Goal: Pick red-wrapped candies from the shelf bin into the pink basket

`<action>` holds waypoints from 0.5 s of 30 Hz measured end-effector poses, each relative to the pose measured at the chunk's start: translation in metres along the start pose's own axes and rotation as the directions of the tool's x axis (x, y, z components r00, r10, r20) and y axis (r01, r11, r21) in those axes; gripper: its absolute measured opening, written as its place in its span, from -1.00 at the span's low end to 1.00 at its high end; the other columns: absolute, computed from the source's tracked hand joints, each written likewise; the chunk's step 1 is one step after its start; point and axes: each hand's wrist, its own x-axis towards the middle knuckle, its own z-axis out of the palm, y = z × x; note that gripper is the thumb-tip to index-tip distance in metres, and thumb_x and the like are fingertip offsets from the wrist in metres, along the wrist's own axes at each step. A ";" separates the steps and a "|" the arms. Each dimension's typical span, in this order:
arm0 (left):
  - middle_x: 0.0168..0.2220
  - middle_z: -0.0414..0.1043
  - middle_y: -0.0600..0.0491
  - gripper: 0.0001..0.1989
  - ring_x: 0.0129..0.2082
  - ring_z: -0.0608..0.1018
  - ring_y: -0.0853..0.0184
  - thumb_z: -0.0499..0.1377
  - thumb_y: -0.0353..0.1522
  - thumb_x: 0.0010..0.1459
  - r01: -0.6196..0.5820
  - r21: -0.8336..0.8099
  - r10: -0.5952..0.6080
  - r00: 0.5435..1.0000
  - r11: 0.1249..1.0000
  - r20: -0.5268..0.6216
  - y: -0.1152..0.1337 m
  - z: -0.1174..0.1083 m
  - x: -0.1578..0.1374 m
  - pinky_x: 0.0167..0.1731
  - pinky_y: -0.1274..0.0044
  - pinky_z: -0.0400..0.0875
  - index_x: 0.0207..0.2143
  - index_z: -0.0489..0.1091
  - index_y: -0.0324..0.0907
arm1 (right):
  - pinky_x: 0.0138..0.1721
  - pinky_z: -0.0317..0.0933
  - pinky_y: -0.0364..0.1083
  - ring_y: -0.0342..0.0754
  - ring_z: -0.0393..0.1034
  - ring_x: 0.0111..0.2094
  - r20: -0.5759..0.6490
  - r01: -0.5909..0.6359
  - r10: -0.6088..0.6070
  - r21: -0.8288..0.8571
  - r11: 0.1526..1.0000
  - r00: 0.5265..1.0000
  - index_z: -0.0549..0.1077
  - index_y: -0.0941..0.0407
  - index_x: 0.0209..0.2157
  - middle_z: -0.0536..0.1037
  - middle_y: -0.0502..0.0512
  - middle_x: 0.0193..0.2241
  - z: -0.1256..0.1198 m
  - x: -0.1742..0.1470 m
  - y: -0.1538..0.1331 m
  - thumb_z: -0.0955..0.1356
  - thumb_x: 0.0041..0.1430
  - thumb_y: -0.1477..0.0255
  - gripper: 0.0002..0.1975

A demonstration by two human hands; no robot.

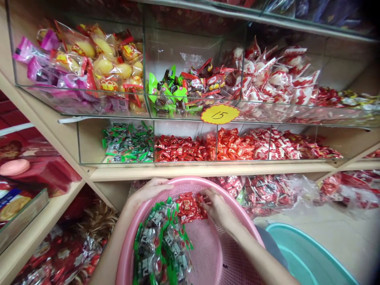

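Note:
A pink mesh basket is in front of me, below the shelves. My left hand is closed on its far left rim. Inside the basket, green-and-clear wrapped candies are heaped along the left, with a small pile of red wrapped candies at the far side. My right hand reaches over the right side, fingers curled against the red candies' right edge. Its fingertips partly hide what is between them, though red wrappers show there.
Glass shelf bins hold similar green and red candies, with larger treats above. A yellow price tag hangs between the rows. Bagged candies lie under the shelf. At lower right stands a teal tub.

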 end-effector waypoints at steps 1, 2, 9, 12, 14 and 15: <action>-0.45 0.42 0.09 -0.72 -0.47 0.40 0.37 0.16 -0.21 -0.04 -0.003 -0.011 0.003 1.000 1.000 0.000 0.000 0.000 0.000 -0.47 0.61 0.22 -0.38 0.43 -0.26 | -0.20 0.23 -0.01 -0.03 0.32 -0.23 0.008 0.003 -0.003 -0.016 1.000 1.000 0.32 0.07 -0.13 0.37 0.13 -0.18 -0.001 0.000 -0.002 0.23 0.02 0.55 -0.67; -0.45 0.42 0.09 -0.72 -0.48 0.39 0.37 0.16 -0.22 -0.04 -0.005 -0.022 0.005 1.000 1.000 0.002 0.000 0.000 0.000 -0.47 0.60 0.22 -0.37 0.43 -0.26 | -0.21 0.23 -0.02 -0.03 0.32 -0.23 0.008 0.009 -0.009 -0.032 0.999 1.000 0.31 0.06 -0.11 0.36 0.13 -0.17 -0.002 -0.001 -0.005 0.22 0.01 0.56 -0.65; -0.43 0.43 0.08 -0.69 -0.45 0.41 0.35 0.17 -0.21 -0.05 -0.019 0.005 0.019 1.000 1.000 -0.010 -0.003 -0.001 0.000 -0.43 0.59 0.24 -0.33 0.45 -0.26 | -0.28 0.23 -0.06 -0.03 0.32 -0.27 -0.016 -0.016 0.014 -0.118 0.993 1.000 0.10 0.01 0.06 0.39 0.09 -0.23 -0.013 -0.001 -0.025 0.19 0.02 0.57 -0.48; -0.44 0.43 0.08 -0.68 -0.46 0.41 0.36 0.17 -0.20 -0.04 -0.014 0.009 0.014 1.000 1.000 -0.010 -0.002 -0.001 0.000 -0.45 0.59 0.24 -0.33 0.45 -0.27 | -0.21 0.21 -0.04 0.02 0.27 -0.16 -0.008 0.005 -0.007 -0.230 0.973 1.000 0.12 0.04 0.05 0.35 0.15 -0.13 -0.012 -0.002 -0.027 0.20 0.03 0.57 -0.50; -0.43 0.44 0.07 -0.66 -0.46 0.41 0.35 0.16 -0.19 -0.04 0.004 0.007 -0.004 1.000 1.000 -0.002 -0.002 -0.001 0.000 -0.46 0.60 0.23 -0.30 0.45 -0.27 | -0.14 0.17 -0.02 0.04 0.22 -0.09 0.010 0.040 -0.039 -0.335 0.941 0.999 0.16 0.09 0.02 0.31 0.20 -0.07 -0.009 -0.002 -0.029 0.20 0.04 0.58 -0.54; -0.43 0.44 0.07 -0.65 -0.46 0.41 0.35 0.15 -0.19 -0.04 0.009 0.006 -0.009 1.000 1.000 -0.001 -0.001 -0.001 -0.001 -0.47 0.60 0.23 -0.28 0.44 -0.27 | -0.12 0.16 -0.02 0.05 0.22 -0.09 0.032 0.056 -0.048 -0.394 0.918 0.998 0.20 0.11 -0.01 0.31 0.21 -0.07 -0.007 -0.002 -0.031 0.19 0.05 0.60 -0.58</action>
